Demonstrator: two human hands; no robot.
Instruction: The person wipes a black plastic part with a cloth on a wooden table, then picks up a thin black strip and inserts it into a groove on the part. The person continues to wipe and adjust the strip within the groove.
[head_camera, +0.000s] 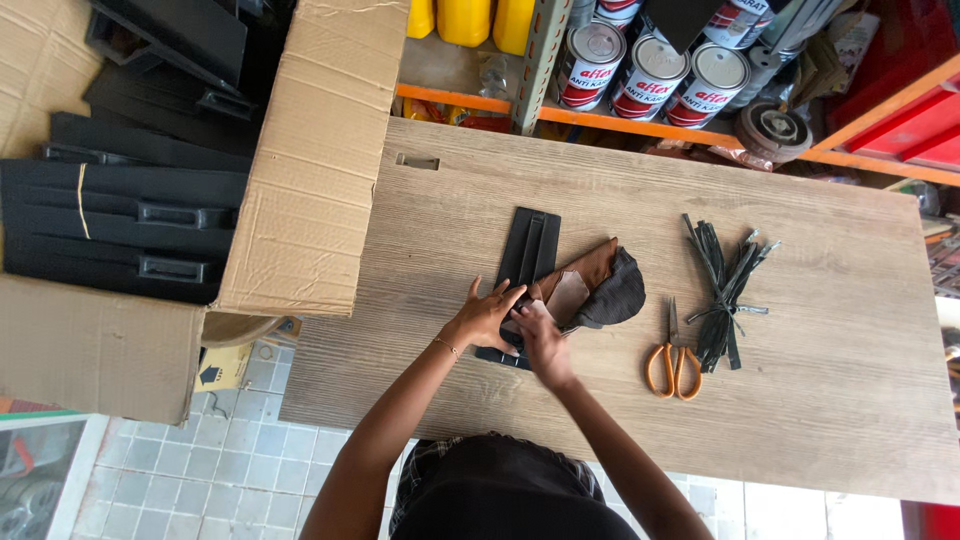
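The left hand (487, 315) lies flat, fingers spread, pressing on the near end of a black strip (530, 250) that runs away from it across the desk (820, 400). It grips nothing; it only bears down. The right hand (540, 335) sits just beside it, touching it at the fingertips, its fingers curled over the same end of the strip and over the edge of a small pile of brown and dark cloth (600, 285); whether it pinches the cloth or merely rests on it cannot be told. The cloth spreads out just beyond the right hand, partly over the strip.

Farther out past the right hand, well apart from it, orange-handled scissors (674, 362) lie shut on the desk, blades pointing away. Just beyond the scissors and touching their far side is a loose bundle of dark straps (722, 290), fanned out.

Beyond the left hand, off the desk's edge, stands an open cardboard box (310, 180) stacked with more black strips (110, 215). Across the desk from both hands, a shelf (450, 98) holds tins (650, 75) with red and white labels and yellow bottles (465, 18). Under the arms, tiled floor (220, 470) shows.
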